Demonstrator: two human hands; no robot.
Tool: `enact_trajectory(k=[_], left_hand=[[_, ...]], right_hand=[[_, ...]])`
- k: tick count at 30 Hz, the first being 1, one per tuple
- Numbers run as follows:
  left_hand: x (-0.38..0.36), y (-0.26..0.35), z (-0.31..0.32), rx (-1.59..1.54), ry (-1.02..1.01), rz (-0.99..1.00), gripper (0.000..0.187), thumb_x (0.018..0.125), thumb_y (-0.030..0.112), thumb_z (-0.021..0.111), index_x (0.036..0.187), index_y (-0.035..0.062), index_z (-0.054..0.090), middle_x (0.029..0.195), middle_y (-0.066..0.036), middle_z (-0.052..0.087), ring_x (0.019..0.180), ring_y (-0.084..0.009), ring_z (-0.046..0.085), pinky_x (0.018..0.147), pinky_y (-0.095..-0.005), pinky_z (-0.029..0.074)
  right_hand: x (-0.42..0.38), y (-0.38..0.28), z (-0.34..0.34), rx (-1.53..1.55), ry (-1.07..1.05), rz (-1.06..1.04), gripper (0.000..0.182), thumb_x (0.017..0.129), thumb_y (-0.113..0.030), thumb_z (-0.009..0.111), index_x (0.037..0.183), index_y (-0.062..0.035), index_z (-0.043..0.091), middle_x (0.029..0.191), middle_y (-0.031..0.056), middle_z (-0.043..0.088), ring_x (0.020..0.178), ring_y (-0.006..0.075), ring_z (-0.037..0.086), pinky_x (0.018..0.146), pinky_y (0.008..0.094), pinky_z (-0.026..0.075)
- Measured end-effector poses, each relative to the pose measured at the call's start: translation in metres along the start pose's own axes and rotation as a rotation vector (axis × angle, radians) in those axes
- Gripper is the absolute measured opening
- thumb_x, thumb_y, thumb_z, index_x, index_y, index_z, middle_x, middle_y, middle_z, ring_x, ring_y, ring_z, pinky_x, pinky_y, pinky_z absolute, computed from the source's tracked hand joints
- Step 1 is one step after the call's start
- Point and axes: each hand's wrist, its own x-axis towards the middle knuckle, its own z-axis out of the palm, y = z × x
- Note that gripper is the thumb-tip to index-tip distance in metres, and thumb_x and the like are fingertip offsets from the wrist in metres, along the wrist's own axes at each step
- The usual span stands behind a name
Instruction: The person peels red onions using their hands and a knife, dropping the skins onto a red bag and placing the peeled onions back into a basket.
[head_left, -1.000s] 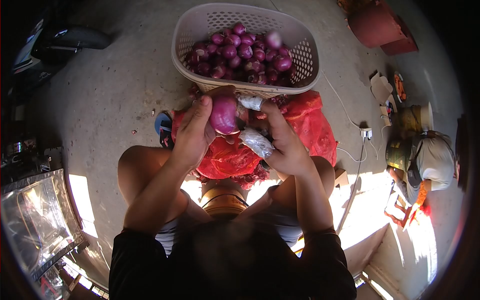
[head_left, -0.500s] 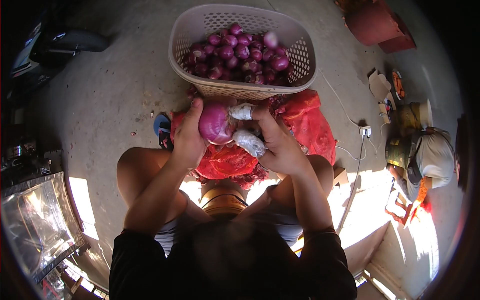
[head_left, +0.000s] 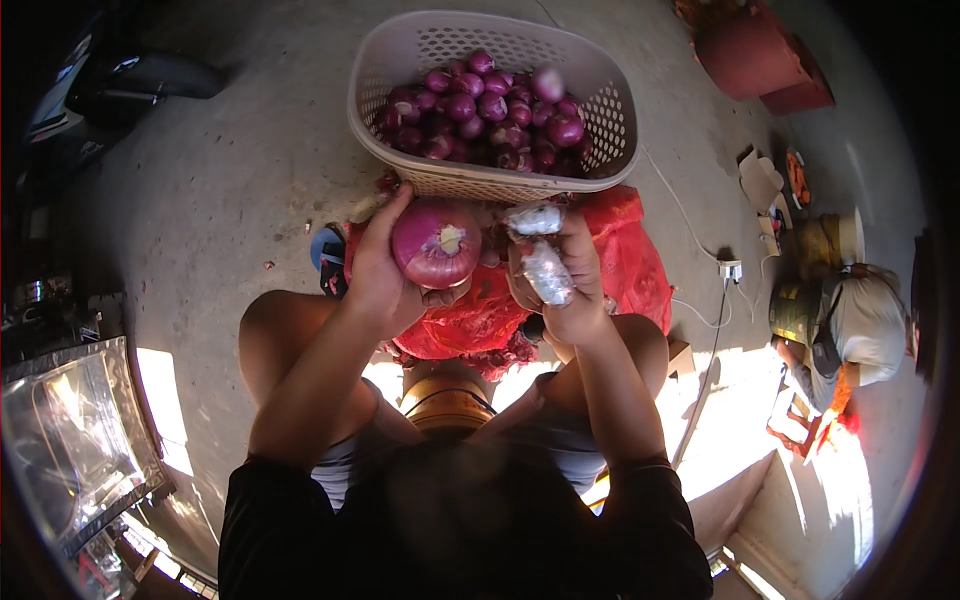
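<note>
My left hand [head_left: 378, 275] is closed around a large purple-red onion [head_left: 420, 245], its pale cut end facing up toward me. Just to the right, my right hand [head_left: 580, 300] is curled, apart from the onion. Whitish, shiny wrapping [head_left: 547, 272] covers its thumb and a finger. Something small and dark shows below those fingers, but I cannot make out what they hold. Beyond both hands stands a grey perforated plastic basket [head_left: 490, 183] containing many purple onions [head_left: 490, 107]. Under my hands lies a red mesh sack [head_left: 455, 325] with onion skins around it.
A white cable runs to a socket block [head_left: 731, 270] on the floor at right. Farther right, a person [head_left: 860, 325] in a grey top bends over beside a bucket [head_left: 850, 235]. A red container [head_left: 750, 50] stands at the upper right. My knees flank the sack.
The onion has been turned so its cut end faces up. My right hand has drawn away from it to the right, its wrapped fingers now curled inward.
</note>
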Motion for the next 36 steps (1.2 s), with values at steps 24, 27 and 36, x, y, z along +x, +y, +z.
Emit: enact_trajectory(k=[24,27,36], left_hand=[[0.009,-0.015,0.006,0.081,-0.123,0.547,0.048,0.093,0.023,0.046,0.134,0.0141,0.022,0.130,-0.013,0.038,0.118,-0.0244,0.043,0.097,-0.0381,0.037],[0.012,-0.022,0.003,0.087,-0.154,0.571,0.049,0.093,0.020,0.047,0.134,0.0146,0.021,0.129,-0.013,0.039,0.115,-0.0218,0.045,0.095,-0.0375,0.038],[0.013,-0.026,0.004,0.101,-0.124,0.603,0.050,0.092,0.018,0.047,0.134,0.0149,0.019,0.130,-0.011,0.037,0.118,-0.0232,0.041,0.097,-0.0396,0.035]], right_hand=[[0.000,0.005,0.002,-0.860,0.055,-0.027,0.056,0.075,-0.008,0.063,0.121,-0.0037,0.033,0.093,0.0175,0.064,0.083,0.0355,0.063,0.067,0.0385,0.050],[-0.001,-0.002,0.003,-0.878,-0.020,0.056,0.048,0.083,0.001,0.058,0.123,-0.0017,0.031,0.104,0.0155,0.058,0.090,0.0213,0.061,0.077,0.0305,0.048],[0.003,0.004,0.010,-0.788,0.066,-0.041,0.039,0.082,0.001,0.058,0.117,-0.0034,0.042,0.108,0.0139,0.056,0.095,0.0223,0.060,0.079,0.0298,0.047]])
